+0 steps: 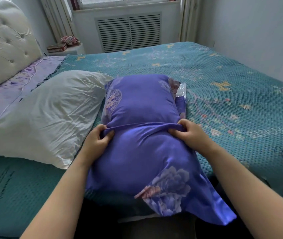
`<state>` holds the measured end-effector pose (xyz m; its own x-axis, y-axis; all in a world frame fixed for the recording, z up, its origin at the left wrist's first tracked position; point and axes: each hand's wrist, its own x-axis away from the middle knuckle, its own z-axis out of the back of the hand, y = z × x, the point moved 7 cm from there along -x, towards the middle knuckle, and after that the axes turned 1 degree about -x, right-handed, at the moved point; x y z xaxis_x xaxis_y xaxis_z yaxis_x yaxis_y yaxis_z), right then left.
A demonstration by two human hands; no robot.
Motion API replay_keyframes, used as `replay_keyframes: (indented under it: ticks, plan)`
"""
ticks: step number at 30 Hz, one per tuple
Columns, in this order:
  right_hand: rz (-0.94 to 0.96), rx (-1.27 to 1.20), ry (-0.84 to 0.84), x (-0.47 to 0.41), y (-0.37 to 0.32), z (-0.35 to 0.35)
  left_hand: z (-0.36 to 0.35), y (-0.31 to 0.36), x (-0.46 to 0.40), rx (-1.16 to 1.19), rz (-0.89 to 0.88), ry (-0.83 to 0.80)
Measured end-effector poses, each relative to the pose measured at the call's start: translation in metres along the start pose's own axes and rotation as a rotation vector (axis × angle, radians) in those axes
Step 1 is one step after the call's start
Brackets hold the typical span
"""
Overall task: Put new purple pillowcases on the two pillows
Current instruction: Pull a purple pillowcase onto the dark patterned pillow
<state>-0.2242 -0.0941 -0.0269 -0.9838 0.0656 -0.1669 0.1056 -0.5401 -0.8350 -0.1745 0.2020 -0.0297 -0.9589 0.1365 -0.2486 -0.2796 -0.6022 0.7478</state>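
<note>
From the head view, a packet (181, 94) is mostly hidden behind the purple pillowcase (142, 152), which holds a pillow at the bed's (223, 69) near edge. Left hand (97, 138) and right hand (191, 133) pinch its taut hem fold (fingers curled); a bare white pillow (51, 114) lies alongside.

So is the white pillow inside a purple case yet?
No. The white pillow lies bare beside the purple one.

Both hands (97, 138) (191, 133) forward, fingers curled, pinching.
</note>
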Motion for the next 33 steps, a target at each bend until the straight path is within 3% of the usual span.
replay_keyframes:
  ticks: [3,5,9,11,13,15,16,18,20,21,23,26,30,33]
  plan:
    - [-0.016,-0.296,0.158,-0.005,0.001,-0.015,-0.001,0.001,-0.002,0.178,0.093,0.189]
    - [-0.022,-0.524,0.176,-0.012,0.0,-0.023,-0.001,0.008,-0.004,0.324,0.082,0.288]
    - [0.002,-0.813,0.093,-0.024,-0.011,-0.019,-0.007,0.019,-0.009,0.527,0.034,0.255]
    - [0.014,-0.618,-0.008,-0.03,-0.014,-0.003,-0.007,0.014,-0.018,0.447,0.016,0.11]
    - [0.026,-0.093,-0.128,-0.037,-0.008,0.008,-0.008,0.009,-0.026,0.118,-0.009,-0.083]
    - [0.014,0.37,-0.087,-0.036,0.0,0.015,-0.01,0.01,-0.027,-0.215,-0.054,-0.153]
    - [0.059,0.529,0.032,-0.033,-0.005,0.02,-0.009,0.019,-0.027,-0.344,-0.103,-0.105]
    - [0.322,0.577,0.239,-0.02,-0.028,0.015,-0.011,0.049,-0.019,-0.413,-0.28,0.074]
    - [0.519,0.392,0.241,-0.009,-0.04,0.001,-0.02,0.067,-0.006,-0.211,-0.347,0.166]
    - [0.512,0.307,0.184,-0.008,-0.04,-0.004,-0.023,0.065,-0.004,-0.104,-0.298,0.186]
    - [0.365,0.201,0.143,-0.013,-0.034,-0.008,-0.028,0.055,-0.005,0.04,-0.161,0.168]
    - [0.212,0.078,0.065,-0.027,-0.032,-0.015,-0.046,0.044,-0.017,0.14,-0.015,-0.084]
    - [-0.24,-0.215,-0.337,-0.035,0.007,-0.026,-0.047,0.023,-0.018,0.327,0.276,-0.481]
    - [-0.331,0.002,-0.37,-0.037,0.031,0.002,-0.02,0.002,-0.018,0.102,0.279,-0.487]
